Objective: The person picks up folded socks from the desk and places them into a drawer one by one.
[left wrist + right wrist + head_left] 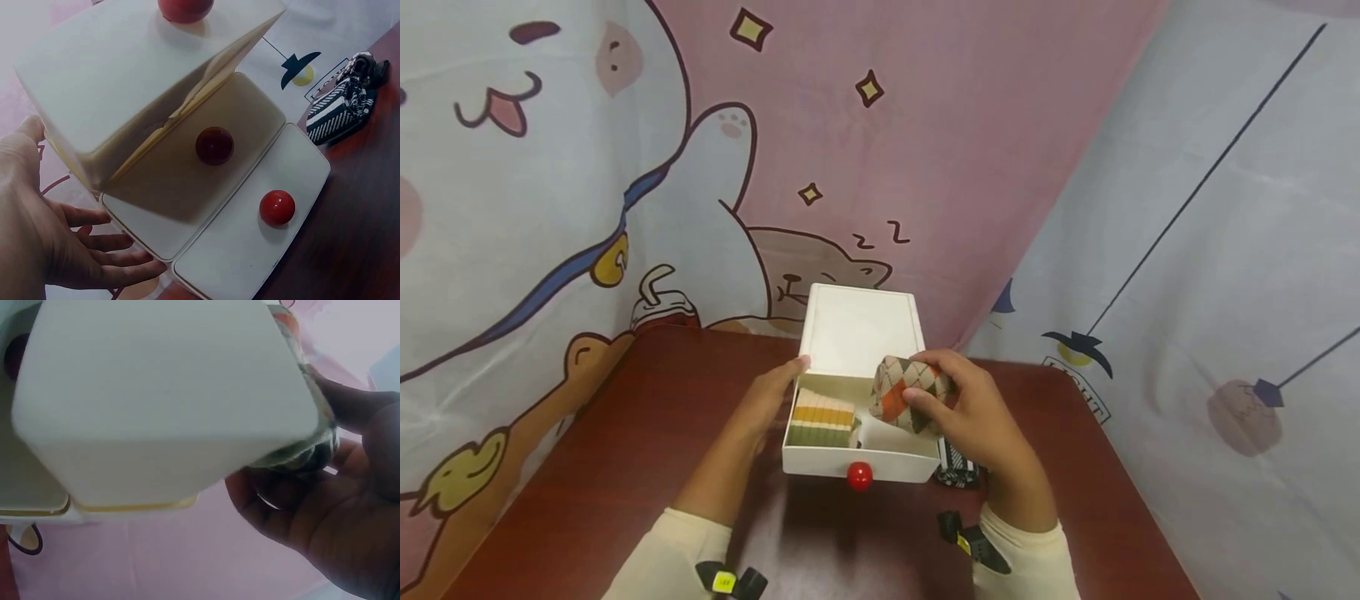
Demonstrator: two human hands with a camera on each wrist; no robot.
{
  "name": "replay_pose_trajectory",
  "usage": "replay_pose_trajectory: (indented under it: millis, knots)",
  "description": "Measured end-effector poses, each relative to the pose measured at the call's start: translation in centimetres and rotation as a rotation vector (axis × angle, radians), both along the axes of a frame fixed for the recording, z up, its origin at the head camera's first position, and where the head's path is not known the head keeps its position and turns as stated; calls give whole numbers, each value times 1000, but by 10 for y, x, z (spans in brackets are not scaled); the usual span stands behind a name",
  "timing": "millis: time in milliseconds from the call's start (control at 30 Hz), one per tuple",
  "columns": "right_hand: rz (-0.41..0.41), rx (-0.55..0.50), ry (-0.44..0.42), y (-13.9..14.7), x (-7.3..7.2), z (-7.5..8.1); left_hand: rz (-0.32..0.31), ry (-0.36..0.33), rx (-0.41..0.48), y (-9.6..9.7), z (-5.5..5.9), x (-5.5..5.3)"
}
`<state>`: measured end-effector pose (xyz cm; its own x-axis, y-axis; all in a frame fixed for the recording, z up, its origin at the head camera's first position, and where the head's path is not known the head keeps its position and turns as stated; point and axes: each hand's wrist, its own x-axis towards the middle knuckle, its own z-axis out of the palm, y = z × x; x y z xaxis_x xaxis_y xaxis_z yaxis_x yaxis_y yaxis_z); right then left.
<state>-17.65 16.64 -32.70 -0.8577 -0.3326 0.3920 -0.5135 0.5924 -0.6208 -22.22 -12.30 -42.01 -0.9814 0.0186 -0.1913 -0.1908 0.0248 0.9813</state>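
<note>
my right grip (pixel 981 417) is pinching the sock (pixel 891 390) | left grip (pixel 766 405) loose beside drawer (pixel 820 462) | drawer rim under right grip might snag it imo

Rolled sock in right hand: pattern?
Rolled sock: argyle, with beige, orange and dark diamonds; best in head view.

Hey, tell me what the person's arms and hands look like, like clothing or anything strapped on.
Left hand and right hand are both ungloved. The left sleeve and right sleeve are plain cream, ending on the forearm. Each has a small black device at its cuff, left device and right device, marked with yellow; any lettering is too small to read.
</note>
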Motion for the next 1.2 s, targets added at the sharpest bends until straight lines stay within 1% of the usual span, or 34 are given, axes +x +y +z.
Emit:
replay_pose_trajectory:
  millis: [100,267,367,500,667,833,933,1033,1200]
  knots:
    - [18,33,-22,-4,-2,-2,5,-2,0,0,0,0]
    - [44,99,-95,-6,-5,-8,6,-7,-4,0,1,1]
    - [62,105,-147,-8,-6,-10,11,-9,-5,0,1,1]
    - [81,129,-191,-11,-6,-13,14,-11,-5,-1,1,2]
    - [70,193,-204,-14,-5,-15,7,-11,1,-1,1,1]
    - [68,283,-188,-19,-4,-14,8,-10,0,-1,1,1]
    - [70,304,-198,-22,-3,-13,14,-10,-6,0,0,1]
    - [59,315,-210,-26,-2,-13,16,-5,-18,1,0,0]
    - [14,405,-200,-34,1,-14,10,3,-25,1,-1,0]
